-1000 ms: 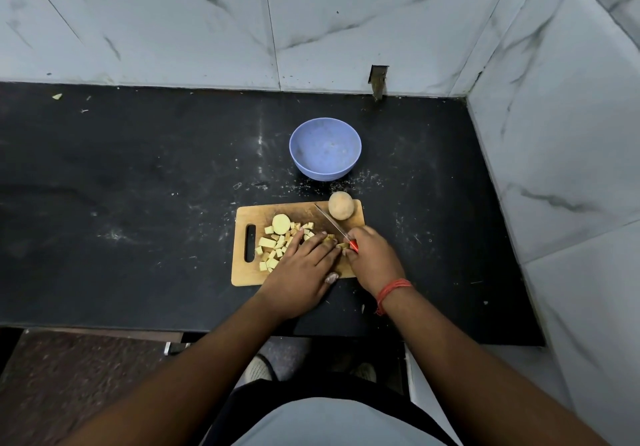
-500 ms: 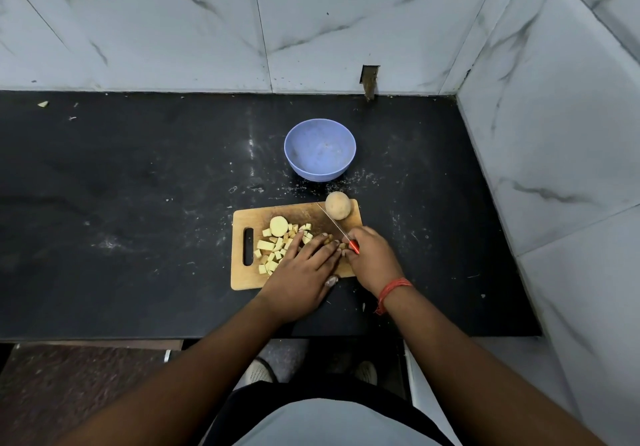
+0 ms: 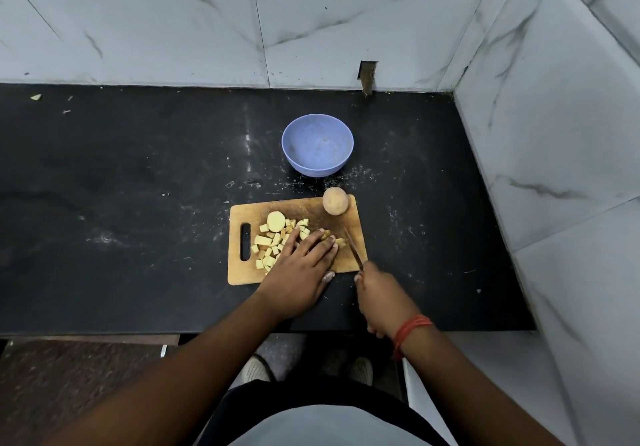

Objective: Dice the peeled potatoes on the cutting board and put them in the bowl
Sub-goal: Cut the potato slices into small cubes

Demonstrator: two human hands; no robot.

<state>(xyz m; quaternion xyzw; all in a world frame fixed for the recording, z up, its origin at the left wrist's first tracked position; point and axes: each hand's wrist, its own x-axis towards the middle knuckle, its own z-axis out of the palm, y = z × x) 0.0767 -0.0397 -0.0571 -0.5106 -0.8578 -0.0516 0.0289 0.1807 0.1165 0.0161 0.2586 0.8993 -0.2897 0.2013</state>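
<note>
Head view: wooden cutting board lies on the black counter, handle slot to the left, prob. so the right side stays free for cutting. Diced potato cubes sit heaped on the left-centre of the board w/ one round end piece at the far edge of the heap, out of the blade's way. A whole peeled potato waits at the far right corner, not yet cut. Blue bowl stands just beyond the board w/ nothing in it, close enough for a short transfer.

Left hand lies palm-down over the near part of the heap, fingers straight and spread, tips pressing a last few pieces to steady them; thumb at the board's near edge. Right hand is off the board's near right corner, fingers curled around the handle of a knife, blade angled away over the board's right edge, just beside the left fingertips. Whether the tip touches the wood, can't tell. Red thread band on the right wrist.
</note>
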